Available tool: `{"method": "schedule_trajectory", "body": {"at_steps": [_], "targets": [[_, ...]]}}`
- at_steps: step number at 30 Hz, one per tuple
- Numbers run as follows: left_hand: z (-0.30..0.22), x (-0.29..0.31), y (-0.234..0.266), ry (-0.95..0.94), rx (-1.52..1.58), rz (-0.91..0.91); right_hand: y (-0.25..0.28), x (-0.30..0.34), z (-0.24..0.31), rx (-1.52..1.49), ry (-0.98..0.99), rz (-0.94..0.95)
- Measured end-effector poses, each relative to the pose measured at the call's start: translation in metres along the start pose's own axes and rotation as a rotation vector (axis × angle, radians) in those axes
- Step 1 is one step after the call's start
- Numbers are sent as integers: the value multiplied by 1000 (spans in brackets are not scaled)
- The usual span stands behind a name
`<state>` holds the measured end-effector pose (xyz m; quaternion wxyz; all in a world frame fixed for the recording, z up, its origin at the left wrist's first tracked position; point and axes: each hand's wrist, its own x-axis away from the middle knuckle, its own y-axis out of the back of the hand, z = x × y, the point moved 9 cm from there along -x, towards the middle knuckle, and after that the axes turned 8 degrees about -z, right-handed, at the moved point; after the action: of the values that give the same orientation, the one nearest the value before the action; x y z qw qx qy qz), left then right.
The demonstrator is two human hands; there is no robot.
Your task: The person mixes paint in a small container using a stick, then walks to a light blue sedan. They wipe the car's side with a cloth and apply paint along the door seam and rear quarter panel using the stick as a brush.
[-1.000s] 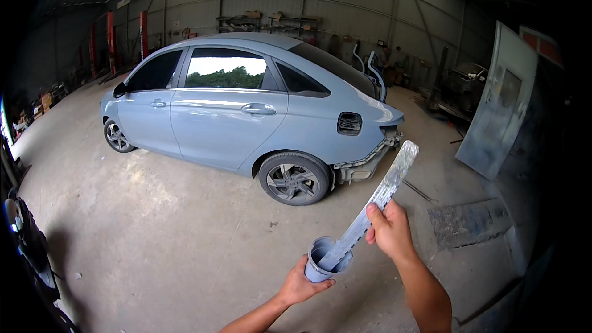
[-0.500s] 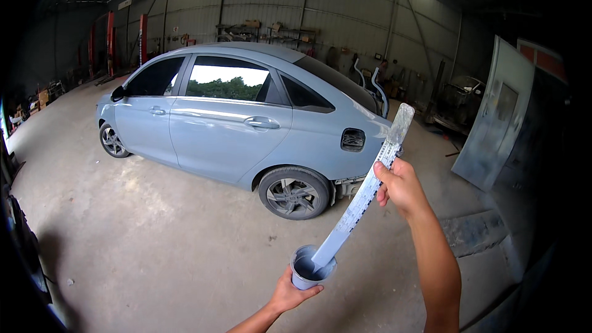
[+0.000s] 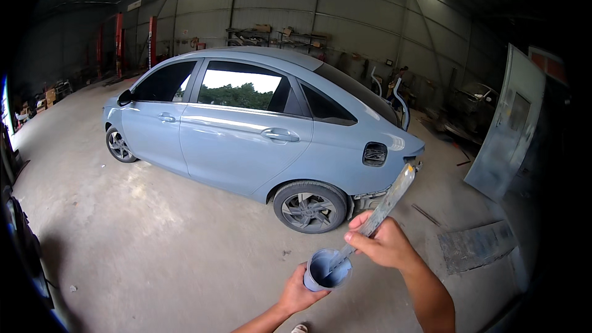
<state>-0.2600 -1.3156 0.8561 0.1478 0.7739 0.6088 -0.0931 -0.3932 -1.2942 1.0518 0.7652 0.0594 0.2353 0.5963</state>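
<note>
My left hand (image 3: 298, 291) is wrapped round a plastic mixing cup (image 3: 313, 284) with blue-grey paint inside and on its walls. My right hand (image 3: 383, 243) grips a long flat paint mixing stick (image 3: 390, 202), its thumb and fingers closed around the middle. The stick slants down to the left, its lower end inside the cup and its upper end pointing up and away from me. Paint hides how deep the tip reaches. Beyond both hands stands a light blue car (image 3: 237, 148), its fuel flap opening (image 3: 374, 154) uncovered.
The car's rear wheel (image 3: 309, 207) is just past the cup. On the right are a grey panel door (image 3: 502, 123) and a dark flat plate (image 3: 478, 245) on the concrete floor (image 3: 142, 240). Red lift posts (image 3: 152, 43) and loaded shelves (image 3: 302, 40) stand at the back.
My right hand has come down toward the cup, and the stick sits lower and turned more edge-on. The view has shifted, so the car appears slightly lower and farther right.
</note>
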Motion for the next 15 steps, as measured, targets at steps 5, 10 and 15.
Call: {"method": "schedule_trajectory", "body": {"at_steps": [5,10,15], "targets": [[33,-67,3,-75,-33,-25,7,-60,-26,-75,17,-81],[55,-153,-8,5,-131,9,6,-136,-81,-120,-40,-62],[73,-236,-17,12,-172,-16,28,-230,-106,-222,16,-233]]}}
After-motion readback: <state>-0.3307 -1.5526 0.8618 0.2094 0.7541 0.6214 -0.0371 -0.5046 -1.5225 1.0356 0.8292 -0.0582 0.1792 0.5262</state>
